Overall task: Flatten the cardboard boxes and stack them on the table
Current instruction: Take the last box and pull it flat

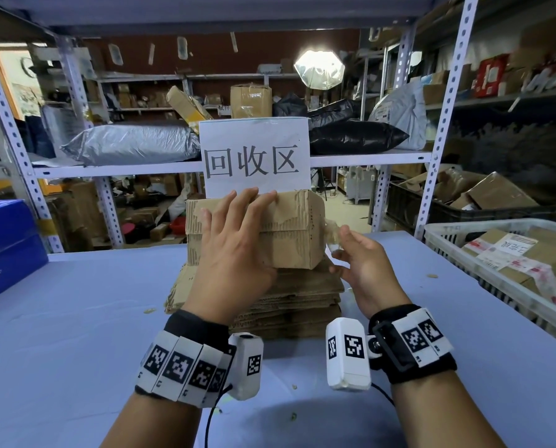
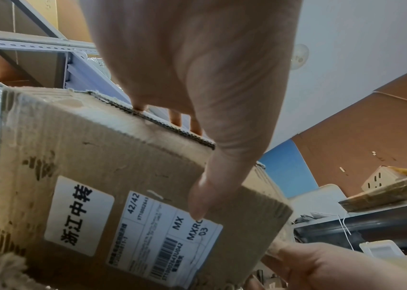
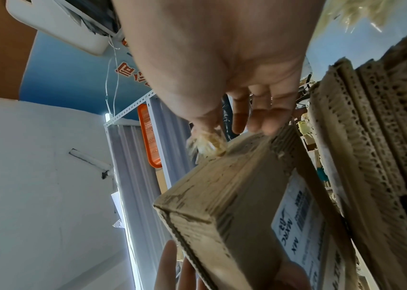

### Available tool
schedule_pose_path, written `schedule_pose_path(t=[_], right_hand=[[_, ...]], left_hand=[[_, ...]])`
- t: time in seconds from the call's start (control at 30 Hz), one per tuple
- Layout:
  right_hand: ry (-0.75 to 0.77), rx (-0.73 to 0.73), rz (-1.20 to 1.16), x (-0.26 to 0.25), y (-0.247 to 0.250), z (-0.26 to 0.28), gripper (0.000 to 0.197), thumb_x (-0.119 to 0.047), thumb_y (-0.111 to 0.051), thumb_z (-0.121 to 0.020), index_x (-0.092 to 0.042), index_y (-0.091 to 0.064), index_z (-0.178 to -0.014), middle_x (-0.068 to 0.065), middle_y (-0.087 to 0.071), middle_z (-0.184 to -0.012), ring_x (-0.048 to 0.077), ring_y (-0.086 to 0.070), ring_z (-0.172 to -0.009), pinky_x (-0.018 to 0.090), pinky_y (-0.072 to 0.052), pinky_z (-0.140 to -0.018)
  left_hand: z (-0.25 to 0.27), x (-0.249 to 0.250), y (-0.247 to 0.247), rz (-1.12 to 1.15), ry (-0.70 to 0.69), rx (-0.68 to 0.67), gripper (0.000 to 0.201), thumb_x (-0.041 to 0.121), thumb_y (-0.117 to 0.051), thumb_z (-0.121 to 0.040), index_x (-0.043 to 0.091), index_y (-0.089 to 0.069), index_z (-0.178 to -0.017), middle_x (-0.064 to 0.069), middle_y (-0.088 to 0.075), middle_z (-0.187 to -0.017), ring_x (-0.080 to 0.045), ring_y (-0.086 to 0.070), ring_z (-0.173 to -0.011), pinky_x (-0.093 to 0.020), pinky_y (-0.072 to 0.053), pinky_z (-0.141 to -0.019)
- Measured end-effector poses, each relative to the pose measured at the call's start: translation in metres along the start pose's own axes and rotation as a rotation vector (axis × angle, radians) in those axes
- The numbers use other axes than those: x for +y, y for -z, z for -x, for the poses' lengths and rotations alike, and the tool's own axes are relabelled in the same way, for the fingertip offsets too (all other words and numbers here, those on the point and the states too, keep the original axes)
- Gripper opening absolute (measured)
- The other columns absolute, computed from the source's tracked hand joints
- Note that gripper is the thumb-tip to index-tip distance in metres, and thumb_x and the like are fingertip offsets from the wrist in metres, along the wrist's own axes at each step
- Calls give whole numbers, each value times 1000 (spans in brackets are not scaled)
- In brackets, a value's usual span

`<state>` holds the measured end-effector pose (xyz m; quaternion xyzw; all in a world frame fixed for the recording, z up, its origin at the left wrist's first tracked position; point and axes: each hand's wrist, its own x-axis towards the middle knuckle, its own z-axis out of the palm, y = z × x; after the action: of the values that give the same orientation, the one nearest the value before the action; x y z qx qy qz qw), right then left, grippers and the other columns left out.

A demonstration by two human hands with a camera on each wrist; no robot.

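Note:
My left hand [image 1: 234, 211] grips a small closed cardboard box [image 1: 289, 227] and holds it above a stack of flattened cardboard [image 1: 302, 299] on the blue table [image 1: 76, 318]. In the left wrist view the thumb [image 2: 207, 192] presses the box [image 2: 103, 166] on its labelled face, with the fingers hooked over the far edge. My right hand [image 1: 351, 250] is at the box's right end and pinches a crumpled strip of clear tape [image 1: 332, 232] still stuck to it. The right wrist view shows the tape [image 3: 207, 143] between thumb and fingers, against the box [image 3: 222, 206].
A white plastic basket [image 1: 448, 229] with taped boxes stands at the table's right. A blue carton [image 1: 5, 244] sits at the left edge. A paper sign [image 1: 254, 156] hangs on the metal shelf [image 1: 367, 158] right behind the box.

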<state>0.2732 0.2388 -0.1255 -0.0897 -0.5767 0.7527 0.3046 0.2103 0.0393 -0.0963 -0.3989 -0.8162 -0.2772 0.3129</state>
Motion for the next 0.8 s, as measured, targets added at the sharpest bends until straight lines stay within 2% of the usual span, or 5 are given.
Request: schedule_pose_path(t=[0.23,0.43,0.6,0.73,0.8], right_hand=[[69,-49,166,-3,9,6,24,-16,-64,-96,-28,-61,-117,0,-64,-79,9,-56,-62,23,-49,-54],[104,176,653,-23,60,-14,11,-14,-71,-91,-14,-69,-80,7,-70,-78,20,-63,-69,34,-55,-61],[-246,-32,1258,-9,88,-44,12,-12,-62,-92,-5,-72,-90,12,-72,-96,31,-69,-92,31,-52,-69],[-363,37,1442,17,102,-61,34,-20,-64,-91,-12,-45,-64,4,-46,-65,20,-47,-61,26,-34,-50],[-361,53,1474,17,105,-68,38,-22,-61,-93,-14,-41,-62,2,-41,-64,19,-43,-61,27,-34,-54]], left_hand=[[-2,0,-1,-12,-5,-15,102,17,-82,-66,32,-31,-153,4,-30,-158,-28,-16,-153,-64,-12,-121],[-7,6,-5,-10,-23,2,95,16,-80,-71,30,-33,-153,2,-33,-157,-29,-19,-152,-64,-14,-121],[-9,12,-15,-37,-41,37,85,13,-75,-76,28,-39,-151,0,-38,-155,-31,-22,-151,-67,-15,-120],[-11,11,-19,-42,-43,30,87,14,-77,-73,28,-39,-150,0,-38,-155,-31,-23,-152,-68,-14,-120],[-12,10,-17,-45,-46,5,92,18,-82,-71,30,-37,-150,1,-37,-155,-31,-21,-152,-68,-14,-120]])
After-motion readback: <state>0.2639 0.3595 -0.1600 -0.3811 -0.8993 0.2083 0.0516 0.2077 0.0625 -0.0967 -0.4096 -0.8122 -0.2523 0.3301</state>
